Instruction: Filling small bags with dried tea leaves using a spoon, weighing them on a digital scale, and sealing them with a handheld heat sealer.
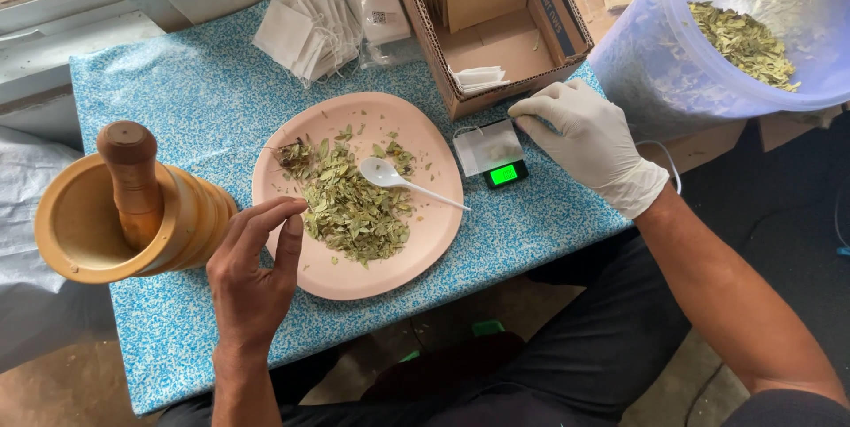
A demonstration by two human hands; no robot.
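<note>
A pink plate (416,241) holds a heap of dried green leaves (350,201) with a white plastic spoon (390,176) lying on it. My bare left hand (252,272) rests at the plate's left rim, fingertips pinched together at the edge of the leaves. My right hand (589,139), in a white glove, touches the right side of a small pocket scale (493,154) with a lit green display; a small white bag lies on the scale's pan.
A wooden mortar with its pestle (124,210) lies tilted at the left. A stack of white paper bags (305,29) and a cardboard box (491,29) sit at the back. A translucent tub of dried leaves (744,38) stands at the right. The table has a blue speckled cover (177,100).
</note>
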